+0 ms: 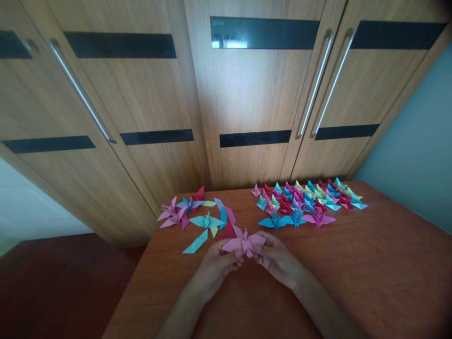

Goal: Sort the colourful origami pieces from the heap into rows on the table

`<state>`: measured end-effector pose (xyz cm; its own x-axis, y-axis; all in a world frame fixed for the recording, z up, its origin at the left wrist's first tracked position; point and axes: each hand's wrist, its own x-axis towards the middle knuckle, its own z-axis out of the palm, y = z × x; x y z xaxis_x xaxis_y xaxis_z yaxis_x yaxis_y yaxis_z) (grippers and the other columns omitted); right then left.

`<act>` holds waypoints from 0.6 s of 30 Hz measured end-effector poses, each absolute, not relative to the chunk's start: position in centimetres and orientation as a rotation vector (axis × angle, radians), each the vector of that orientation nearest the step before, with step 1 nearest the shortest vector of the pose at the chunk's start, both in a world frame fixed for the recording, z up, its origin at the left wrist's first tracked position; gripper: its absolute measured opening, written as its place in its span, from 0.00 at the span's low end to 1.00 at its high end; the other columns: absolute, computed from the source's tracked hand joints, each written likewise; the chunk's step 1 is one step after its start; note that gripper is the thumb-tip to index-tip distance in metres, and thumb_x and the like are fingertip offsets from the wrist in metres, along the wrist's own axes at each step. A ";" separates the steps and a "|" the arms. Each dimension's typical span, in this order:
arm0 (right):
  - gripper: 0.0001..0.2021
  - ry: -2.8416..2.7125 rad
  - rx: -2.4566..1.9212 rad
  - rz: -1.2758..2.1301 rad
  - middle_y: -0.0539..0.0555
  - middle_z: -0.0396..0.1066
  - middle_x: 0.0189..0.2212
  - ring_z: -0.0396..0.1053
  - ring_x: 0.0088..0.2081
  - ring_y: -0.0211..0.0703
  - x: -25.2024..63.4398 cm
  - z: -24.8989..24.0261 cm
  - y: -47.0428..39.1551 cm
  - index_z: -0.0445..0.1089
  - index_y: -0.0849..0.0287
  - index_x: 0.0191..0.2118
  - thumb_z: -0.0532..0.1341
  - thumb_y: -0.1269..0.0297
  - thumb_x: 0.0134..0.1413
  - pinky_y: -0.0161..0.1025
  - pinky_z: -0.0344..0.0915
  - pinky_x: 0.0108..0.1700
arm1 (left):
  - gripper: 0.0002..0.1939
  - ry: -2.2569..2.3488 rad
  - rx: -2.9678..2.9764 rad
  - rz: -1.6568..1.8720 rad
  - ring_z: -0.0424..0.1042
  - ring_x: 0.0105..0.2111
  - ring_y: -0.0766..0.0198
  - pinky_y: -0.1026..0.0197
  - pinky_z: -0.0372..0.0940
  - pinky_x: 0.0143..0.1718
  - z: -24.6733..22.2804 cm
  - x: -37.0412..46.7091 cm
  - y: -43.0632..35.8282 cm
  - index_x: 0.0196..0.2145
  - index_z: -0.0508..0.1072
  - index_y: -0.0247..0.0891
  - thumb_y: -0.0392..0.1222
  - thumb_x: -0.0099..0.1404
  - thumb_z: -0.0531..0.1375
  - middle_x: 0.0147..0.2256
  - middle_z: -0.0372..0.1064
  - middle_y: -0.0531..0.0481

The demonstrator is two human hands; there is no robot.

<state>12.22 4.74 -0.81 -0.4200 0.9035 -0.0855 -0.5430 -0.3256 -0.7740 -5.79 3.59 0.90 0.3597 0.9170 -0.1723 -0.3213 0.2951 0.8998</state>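
A pink origami crane (244,242) with its wings spread is held up between my two hands, above the near middle of the table. My left hand (222,261) is closed on its left wing and lower body, thumb in front. On the other side my right hand (273,256) pinches the right wing between thumb and fingers. Just beyond my left hand lie folded paper pieces, among them a light-blue one (196,242) and a red one (229,230). A turquoise crane (206,221) with open wings rests near them.
Several pink and purple cranes (173,214) are heaped at the table's far left. Rows of coloured cranes (296,197) fill the back right, with blue (274,221) and magenta (319,217) ones in front. A wooden wardrobe (247,94) stands behind the brown table (370,263).
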 end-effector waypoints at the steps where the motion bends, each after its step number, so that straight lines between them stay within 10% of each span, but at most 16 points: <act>1: 0.10 -0.808 -0.598 1.917 0.50 0.70 0.28 0.66 0.28 0.32 12.2 -0.8 4.7 0.70 0.61 0.33 0.69 0.68 0.42 0.31 0.62 0.32 | 0.08 0.772 0.874 0.956 0.64 0.25 0.70 0.68 0.58 0.27 0.8 -5.8 3.5 0.32 0.73 0.32 0.38 0.54 0.65 0.26 0.68 0.50; 18: 0.10 -0.718 -0.601 1.921 0.50 0.71 0.23 0.67 0.22 0.32 13.1 -0.7 4.6 0.73 0.61 0.31 0.68 0.61 0.43 0.29 0.63 0.26 | 0.10 0.574 0.739 0.888 0.68 0.23 0.69 0.68 0.60 0.25 1.3 -6.7 3.2 0.28 0.76 0.31 0.43 0.57 0.64 0.25 0.72 0.45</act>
<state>13.08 4.64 -0.66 -0.4147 0.9039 -0.1052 -0.6135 -0.3631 -0.7013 -6.74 3.20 1.31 0.5143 0.8457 -0.1424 -0.4769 0.4200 0.7721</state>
